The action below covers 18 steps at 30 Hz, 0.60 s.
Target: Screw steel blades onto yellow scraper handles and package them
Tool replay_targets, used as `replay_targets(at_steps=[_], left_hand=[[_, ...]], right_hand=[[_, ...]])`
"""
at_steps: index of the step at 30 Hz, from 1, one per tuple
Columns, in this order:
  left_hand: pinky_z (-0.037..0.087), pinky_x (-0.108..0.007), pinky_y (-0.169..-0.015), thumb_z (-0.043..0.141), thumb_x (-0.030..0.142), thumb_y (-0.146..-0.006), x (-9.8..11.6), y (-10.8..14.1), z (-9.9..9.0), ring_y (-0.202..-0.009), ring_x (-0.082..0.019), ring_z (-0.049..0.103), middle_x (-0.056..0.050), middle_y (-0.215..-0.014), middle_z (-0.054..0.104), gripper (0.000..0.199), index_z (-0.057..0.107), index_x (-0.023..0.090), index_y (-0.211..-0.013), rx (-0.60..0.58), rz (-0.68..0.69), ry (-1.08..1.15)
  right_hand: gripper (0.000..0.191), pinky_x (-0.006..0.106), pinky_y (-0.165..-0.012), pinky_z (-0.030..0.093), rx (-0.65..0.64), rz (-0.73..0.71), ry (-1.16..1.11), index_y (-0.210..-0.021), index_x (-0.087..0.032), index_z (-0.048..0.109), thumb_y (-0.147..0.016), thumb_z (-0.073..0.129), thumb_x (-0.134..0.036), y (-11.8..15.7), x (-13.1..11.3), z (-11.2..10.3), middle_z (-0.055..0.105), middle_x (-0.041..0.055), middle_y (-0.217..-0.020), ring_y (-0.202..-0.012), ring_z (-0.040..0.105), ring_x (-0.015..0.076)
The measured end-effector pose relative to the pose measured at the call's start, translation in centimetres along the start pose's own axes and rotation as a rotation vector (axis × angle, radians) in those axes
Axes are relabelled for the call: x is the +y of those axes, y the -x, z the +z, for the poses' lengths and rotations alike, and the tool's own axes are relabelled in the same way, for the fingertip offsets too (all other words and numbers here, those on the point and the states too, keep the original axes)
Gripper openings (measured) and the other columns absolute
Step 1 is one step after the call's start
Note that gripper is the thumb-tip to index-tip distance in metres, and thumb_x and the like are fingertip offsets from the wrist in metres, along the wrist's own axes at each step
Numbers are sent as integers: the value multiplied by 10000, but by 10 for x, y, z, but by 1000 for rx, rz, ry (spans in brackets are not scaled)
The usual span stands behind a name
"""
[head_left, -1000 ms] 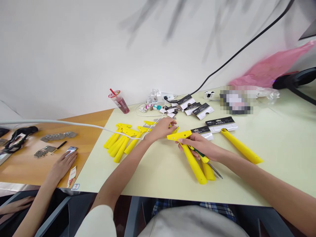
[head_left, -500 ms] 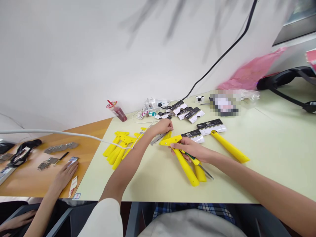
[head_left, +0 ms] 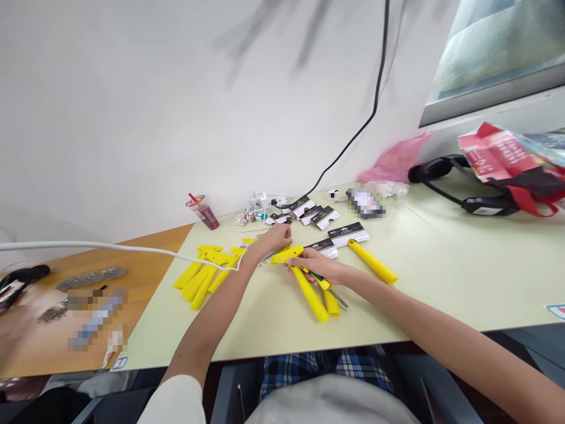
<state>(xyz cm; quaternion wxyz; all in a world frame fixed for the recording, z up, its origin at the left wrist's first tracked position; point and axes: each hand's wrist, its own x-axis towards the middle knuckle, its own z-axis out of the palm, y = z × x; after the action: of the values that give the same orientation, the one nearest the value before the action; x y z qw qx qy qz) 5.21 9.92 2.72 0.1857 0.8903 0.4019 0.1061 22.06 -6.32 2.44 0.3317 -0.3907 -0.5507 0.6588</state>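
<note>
1. Head view, right hand: the right hand [head_left: 318, 264] grips a yellow T-shaped tool [head_left: 309, 291] near its crosspiece, the thumb lying against it. A green-and-yellow screwdriver [head_left: 324, 284] is held in the same grasp, its metal shaft pointing down toward the person's right.
2. Head view, left hand: the left hand [head_left: 278, 235] is just beyond the crosspiece, its fingers curled inward; whether they grip anything cannot be told.
3. Head view, near the hands: the tool is above the pale surface [head_left: 265, 335], in front of the person. A second yellow handle [head_left: 332, 303] shows beside its lower end, partly hidden.
4. Head view, to the left: several yellow tools [head_left: 198, 284] lie clustered on the surface, some overlapping. A cup [head_left: 205, 215] with a red straw stands tilted in view behind them.
5. Head view, to the right: a lone yellow handle [head_left: 373, 262] lies slanted, its upper end at a black-and-white card [head_left: 348, 234].
6. Head view, farther back: more cards [head_left: 325, 217] lie in a loose heap near a white power strip [head_left: 272, 201]. A pink bag [head_left: 395, 160] rests by the wall.
</note>
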Motion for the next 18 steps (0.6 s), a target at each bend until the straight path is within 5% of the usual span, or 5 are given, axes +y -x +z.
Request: replay_targets(at_steps=[4, 11, 18], left_hand=[[547, -299, -773, 604, 247, -878, 2, 23, -10, -848, -184, 684, -38, -930, 739, 92, 654, 202, -941, 130, 27, 126], [569, -308, -812, 637, 330, -916, -12, 62, 1, -853, -176, 694, -46, -955, 762, 151, 684, 194, -958, 275, -40, 294], [578, -357, -936, 610, 253, -943, -15, 4, -5, -1008, -225, 701, -93, -1088, 780, 174, 746, 188, -1028, 269, -35, 115]], right_hand=[[349, 222, -383, 382, 12, -3, -22, -941, -183, 691, -909, 810, -510, 2, -4, 1, 758, 20, -826, -438, 430, 65], [367, 213, -400, 397, 7, -3, -12, -945, -169, 712, -912, 819, -519, 1, 0, -1, 763, 18, -841, -444, 441, 58], [411, 216, -436, 389, -24, -12, 52, -876, -155, 750, -975, 742, -554, -1, 5, -4, 606, -31, -616, -427, 453, 72]])
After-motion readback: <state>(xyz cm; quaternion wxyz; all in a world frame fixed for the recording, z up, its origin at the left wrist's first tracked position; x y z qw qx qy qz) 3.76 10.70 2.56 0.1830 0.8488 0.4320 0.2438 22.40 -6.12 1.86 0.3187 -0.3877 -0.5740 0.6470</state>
